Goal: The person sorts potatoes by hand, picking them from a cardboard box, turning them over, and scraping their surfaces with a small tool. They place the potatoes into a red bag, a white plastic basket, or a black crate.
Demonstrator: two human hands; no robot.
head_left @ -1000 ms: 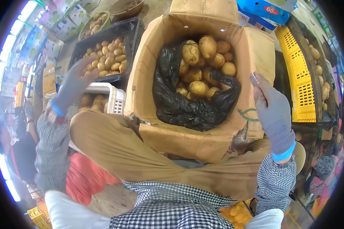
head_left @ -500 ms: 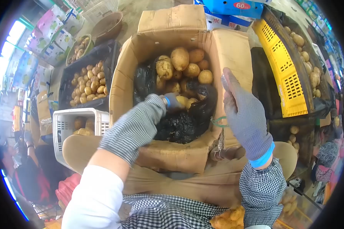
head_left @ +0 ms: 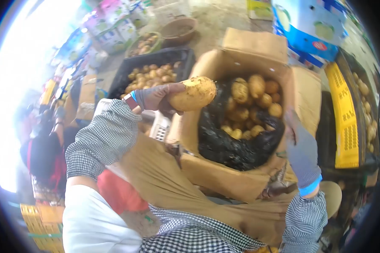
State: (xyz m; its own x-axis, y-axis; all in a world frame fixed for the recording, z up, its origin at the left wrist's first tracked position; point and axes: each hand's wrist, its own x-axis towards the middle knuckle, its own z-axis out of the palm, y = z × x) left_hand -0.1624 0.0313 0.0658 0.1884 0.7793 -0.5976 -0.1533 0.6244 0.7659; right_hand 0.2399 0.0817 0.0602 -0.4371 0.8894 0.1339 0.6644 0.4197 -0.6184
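A large, soil-specked potato (head_left: 193,98) is gripped in my left hand (head_left: 159,96), raised above the left edge of the cardboard box (head_left: 223,179). My gloved right hand (head_left: 300,145) is at the box's right side, its fingers stretched out by the side flap and holding nothing. Inside the box, a black plastic bag (head_left: 223,145) lies crumpled around several potatoes (head_left: 256,86) of mixed sizes. Grey gloves cover both hands, with blue bands at the wrists.
A black crate (head_left: 119,78) of smaller potatoes and a white crate (head_left: 161,126) stand left of the box. On the right is a yellow crate (head_left: 344,116) beside more potatoes. Blue printed cartons (head_left: 310,29) are stacked behind. Another person (head_left: 44,147) sits at far left.
My left hand has come up out of the box and swung left with a large potato. My right hand stays by the flap. The whole view has turned leftward.
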